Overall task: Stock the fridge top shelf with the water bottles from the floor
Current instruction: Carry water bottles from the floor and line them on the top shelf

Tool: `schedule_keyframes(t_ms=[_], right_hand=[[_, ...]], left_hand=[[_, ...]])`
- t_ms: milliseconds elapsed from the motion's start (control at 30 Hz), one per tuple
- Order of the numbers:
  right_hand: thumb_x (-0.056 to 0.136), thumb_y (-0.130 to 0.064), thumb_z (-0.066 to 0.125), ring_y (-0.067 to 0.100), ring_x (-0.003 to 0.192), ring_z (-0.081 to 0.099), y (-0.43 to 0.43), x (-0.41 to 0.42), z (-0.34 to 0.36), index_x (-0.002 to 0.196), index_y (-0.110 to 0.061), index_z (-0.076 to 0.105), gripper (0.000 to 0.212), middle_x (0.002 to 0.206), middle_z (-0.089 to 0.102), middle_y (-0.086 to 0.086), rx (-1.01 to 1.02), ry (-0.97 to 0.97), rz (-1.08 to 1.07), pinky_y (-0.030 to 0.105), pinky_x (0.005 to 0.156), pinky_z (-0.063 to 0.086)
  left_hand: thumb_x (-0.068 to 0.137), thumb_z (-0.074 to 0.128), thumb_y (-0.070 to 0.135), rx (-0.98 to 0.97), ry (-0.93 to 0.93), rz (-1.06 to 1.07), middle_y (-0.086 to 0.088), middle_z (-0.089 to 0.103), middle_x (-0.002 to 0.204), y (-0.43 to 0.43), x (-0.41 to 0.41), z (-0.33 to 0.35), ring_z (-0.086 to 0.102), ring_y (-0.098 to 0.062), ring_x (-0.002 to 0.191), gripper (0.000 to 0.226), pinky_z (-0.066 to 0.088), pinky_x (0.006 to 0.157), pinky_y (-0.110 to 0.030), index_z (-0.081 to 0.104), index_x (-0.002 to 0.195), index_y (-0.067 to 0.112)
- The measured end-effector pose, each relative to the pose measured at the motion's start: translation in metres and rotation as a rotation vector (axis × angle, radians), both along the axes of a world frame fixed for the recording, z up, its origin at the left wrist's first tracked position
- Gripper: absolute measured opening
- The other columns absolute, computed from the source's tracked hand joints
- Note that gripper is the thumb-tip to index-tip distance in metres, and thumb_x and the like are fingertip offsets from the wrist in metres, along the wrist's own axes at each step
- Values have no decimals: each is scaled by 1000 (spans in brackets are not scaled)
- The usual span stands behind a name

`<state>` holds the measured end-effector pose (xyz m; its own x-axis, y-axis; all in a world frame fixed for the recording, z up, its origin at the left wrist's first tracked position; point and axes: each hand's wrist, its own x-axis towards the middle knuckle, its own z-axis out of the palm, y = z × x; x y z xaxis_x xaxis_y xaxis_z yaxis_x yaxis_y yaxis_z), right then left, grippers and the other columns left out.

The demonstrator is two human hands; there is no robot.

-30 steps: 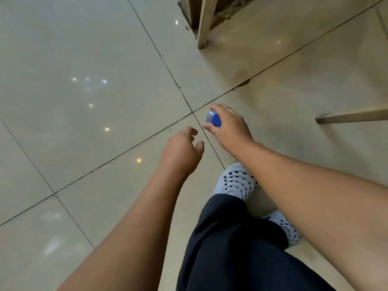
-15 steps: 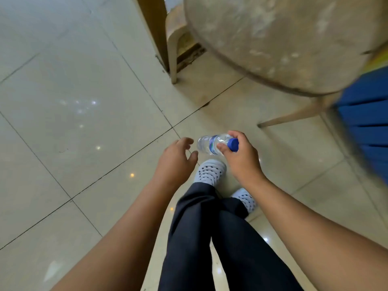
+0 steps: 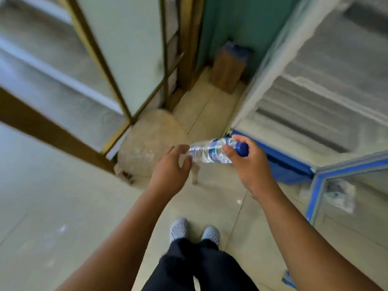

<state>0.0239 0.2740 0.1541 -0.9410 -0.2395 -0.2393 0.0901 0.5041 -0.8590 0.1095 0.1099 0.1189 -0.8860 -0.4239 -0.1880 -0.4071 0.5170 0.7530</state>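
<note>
Gripping water bottle (image 3: 212,151) sideways, cap rightward

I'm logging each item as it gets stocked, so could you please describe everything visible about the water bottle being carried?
The water bottle is small, clear, ribbed plastic with a dark blue screw cap and a blue and white label band too blurred to read. It lies roughly level in the air above the tiled floor, cap pointing right. The right hand grips its cap end, and the open left hand is at its base, contact unclear.
</note>
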Motion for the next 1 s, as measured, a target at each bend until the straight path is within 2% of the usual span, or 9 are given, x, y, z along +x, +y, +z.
schedule_keyframes(t_ms=[67,167,333,400,533,633,800,900,1000], right_hand=[[82,-38,68,11,97,62,17,-14,42,113,-29,60,33,110,64,-6,-66,43,-79,28,82,52],[82,-29,69,11,84,61,44,-34,99,96,-32,61,16,93,64,-9,-202,105,-210,23,72,51],[73,-41,71,25,93,67,99,-78,175,90,-29,60,23,95,67,2,-342,229,-400,46,91,54],[72,-42,71,24,96,68,123,-98,203,93,-28,59,27,101,69,5,-412,281,-468,50,92,53],[80,-32,69,22,92,69,174,-144,255,93,-30,57,18,102,68,3,-515,434,-560,48,89,55],[82,-30,69,18,83,69,212,-182,293,90,-30,59,13,95,70,1,-569,542,-567,45,80,56],[85,-32,65,12,83,65,273,-249,352,91,-29,64,8,93,67,-3,-616,707,-539,39,81,56],[87,-36,62,20,94,66,305,-288,379,91,-27,66,11,92,68,-4,-593,772,-579,48,90,54],[88,-37,56,24,83,64,329,-323,403,82,-23,65,17,83,66,4,-568,850,-630,45,83,56]], left_hand=[[90,53,26,-56,89,-83,2,62,118,9,-28,42,56,-18,108,31,35,84,-20,57,119,20],[90,53,20,-118,200,-196,-5,63,118,28,-72,102,56,-21,110,30,36,87,-20,59,119,14],[91,52,19,-181,333,-413,-2,62,120,71,-144,179,56,-16,111,32,33,86,-13,58,122,15],[92,52,22,-185,388,-487,-2,62,118,90,-173,206,58,-16,108,31,39,89,-19,58,122,16],[92,52,25,-238,495,-612,2,62,121,132,-231,258,54,-9,105,32,37,90,-19,57,122,18],[92,51,26,-321,578,-698,-1,61,123,169,-278,298,55,-15,111,33,33,88,-15,56,123,17],[92,52,28,-417,719,-766,-3,62,122,235,-359,356,56,-18,112,33,36,92,-22,57,123,16],[92,53,29,-442,772,-789,-5,62,122,272,-403,381,57,-20,111,33,38,89,-22,58,121,15],[93,50,31,-470,740,-823,-6,60,125,305,-441,398,56,-22,113,33,41,93,-29,56,122,17]])
